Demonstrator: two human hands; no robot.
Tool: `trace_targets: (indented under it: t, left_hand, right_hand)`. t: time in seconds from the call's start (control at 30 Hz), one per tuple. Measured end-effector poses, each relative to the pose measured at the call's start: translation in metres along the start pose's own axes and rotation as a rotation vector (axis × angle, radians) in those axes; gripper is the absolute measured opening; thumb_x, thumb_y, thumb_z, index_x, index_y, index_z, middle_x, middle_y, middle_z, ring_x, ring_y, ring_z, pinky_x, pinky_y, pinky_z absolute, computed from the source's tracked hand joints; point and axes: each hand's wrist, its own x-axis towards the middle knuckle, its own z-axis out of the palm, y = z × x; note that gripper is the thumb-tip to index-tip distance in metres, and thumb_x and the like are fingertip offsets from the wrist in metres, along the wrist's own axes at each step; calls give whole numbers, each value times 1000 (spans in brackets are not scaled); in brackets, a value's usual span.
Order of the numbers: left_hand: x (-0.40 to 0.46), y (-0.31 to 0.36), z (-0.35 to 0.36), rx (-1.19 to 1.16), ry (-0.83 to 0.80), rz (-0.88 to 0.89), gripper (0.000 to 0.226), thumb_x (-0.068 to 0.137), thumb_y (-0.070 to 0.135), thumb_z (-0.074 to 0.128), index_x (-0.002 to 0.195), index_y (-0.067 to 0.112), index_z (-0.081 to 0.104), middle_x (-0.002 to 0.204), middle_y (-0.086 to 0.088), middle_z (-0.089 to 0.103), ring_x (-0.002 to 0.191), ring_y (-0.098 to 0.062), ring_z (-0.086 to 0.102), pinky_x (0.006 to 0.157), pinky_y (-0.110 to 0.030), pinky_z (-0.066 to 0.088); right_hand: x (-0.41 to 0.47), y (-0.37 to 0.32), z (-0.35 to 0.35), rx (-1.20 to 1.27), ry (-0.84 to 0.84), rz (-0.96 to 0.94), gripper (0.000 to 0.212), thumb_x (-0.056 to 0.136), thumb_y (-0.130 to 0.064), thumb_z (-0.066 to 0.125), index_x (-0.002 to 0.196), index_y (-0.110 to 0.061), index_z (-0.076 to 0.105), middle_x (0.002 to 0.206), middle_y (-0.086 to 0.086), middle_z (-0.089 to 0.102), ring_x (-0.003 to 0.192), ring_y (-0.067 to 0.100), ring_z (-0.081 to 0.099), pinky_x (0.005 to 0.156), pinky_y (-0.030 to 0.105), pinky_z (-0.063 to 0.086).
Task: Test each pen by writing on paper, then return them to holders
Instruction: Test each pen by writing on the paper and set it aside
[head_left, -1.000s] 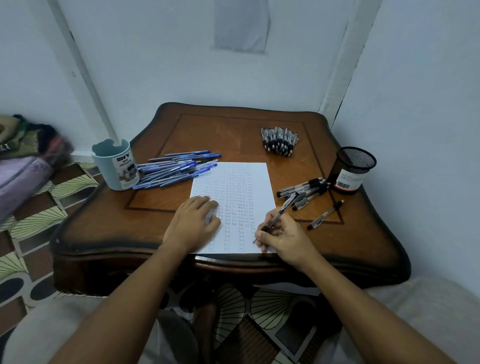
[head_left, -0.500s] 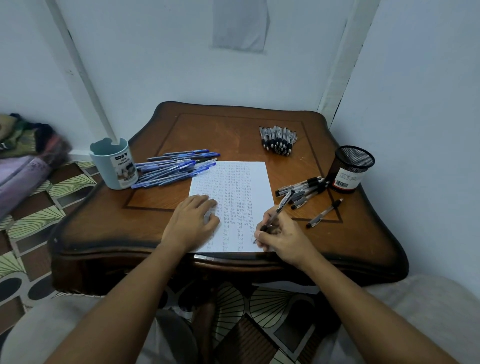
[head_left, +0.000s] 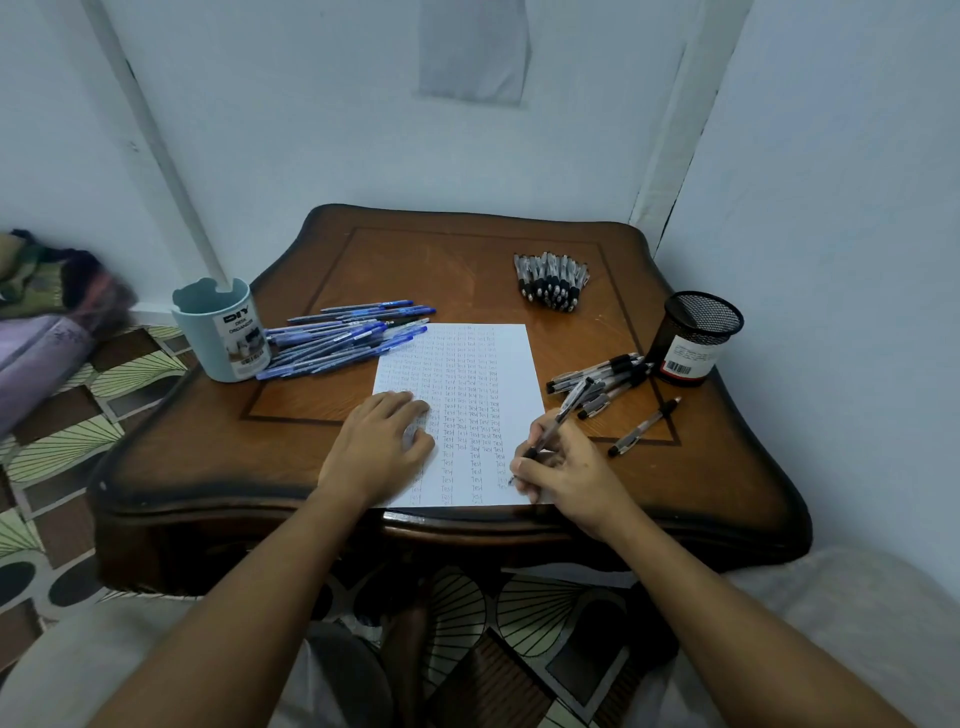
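A white sheet of paper (head_left: 467, 358) covered in rows of the word "Test" lies on the wooden table (head_left: 208, 457). My right hand (head_left: 566, 473) grips a black pen (head_left: 563, 413) with its tip on the paper's lower right edge. My left hand (head_left: 379, 447) rests flat on the sheet's left side. Blue pens (head_left: 343, 338) lie heaped beside a light-blue holder (head_left: 221, 332) at the left. Black pens (head_left: 597, 376) lie loose next to a black mesh holder (head_left: 693, 338) at the right; a bundle of black pens (head_left: 550, 280) sits at the back.
One black pen (head_left: 644, 427) lies alone right of my right hand. Walls close in behind and to the right of the table. Folded cloth (head_left: 47, 312) lies on the patterned floor at the left.
My right hand has kept the pen on the lower right of the paper, shifting only slightly as it writes. My left hand stays in place.
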Motion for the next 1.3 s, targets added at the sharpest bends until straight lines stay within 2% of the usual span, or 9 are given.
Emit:
trace_targets:
  t: [0.17,0.37,0.5,0.6,0.67,0.77,1.07,1.23,1.3]
  left_hand:
    - [0,-1,0,6,-6,-1,73,80,54,24,134,20,59,142,2,52,133,-15,39,113,-33,26]
    - [1,0,1,-3,-9,-3,72,81,54,25,135,20,58,142,3,52,133,-13,39,112,-32,26]
    - [0,0,-1,0,-13,-2,68,83,52,28,136,20,57,144,3,50,134,-13,37,113,-31,24]
    - [1,0,-1,9,-17,-6,68,83,51,27,137,21,57,144,5,50,133,-12,37,112,-31,24]
    - [1,0,0,8,-13,-2,71,81,53,25,136,21,57,142,5,52,132,-12,38,112,-32,26]
    - [1,-1,0,0,-2,2,71,81,53,25,134,20,59,140,4,54,131,-14,40,111,-34,28]
    - [1,1,-1,-13,-3,-12,68,82,52,28,134,22,59,140,5,53,131,-13,40,112,-35,29]
    - [3,3,-1,-42,15,-23,67,79,54,27,129,25,62,133,8,58,114,-12,45,103,-34,34]
    - [5,2,-2,-31,6,-22,59,82,52,32,125,27,63,130,10,59,111,-12,46,98,-33,35]
  right_hand:
    - [-1,2,1,-129,-11,-46,27,86,0,67,91,-18,47,80,11,64,65,30,59,61,41,48]
    - [1,-1,2,-83,2,1,28,89,7,64,93,-14,46,81,15,62,65,30,58,57,38,46]
    - [5,-5,-2,112,65,51,26,91,11,60,94,-9,44,79,21,59,60,27,58,49,35,45]
    - [9,-12,-1,282,94,103,13,100,-15,54,94,-6,47,80,26,61,63,31,62,51,35,51]
    - [11,-16,1,344,125,153,35,103,-37,44,91,-5,50,78,26,63,64,34,65,54,35,55]
    - [11,-18,1,392,148,178,54,102,-50,36,87,-2,55,74,27,65,64,37,67,54,36,57]
    - [9,-21,3,378,185,207,50,105,-44,35,90,-1,54,73,26,67,65,39,68,56,38,59]
    - [10,-23,3,380,211,246,49,106,-43,34,91,-1,53,74,27,66,63,37,68,57,38,58]
    - [12,-26,4,382,218,295,45,107,-41,36,92,-2,52,76,27,67,63,36,68,57,39,59]
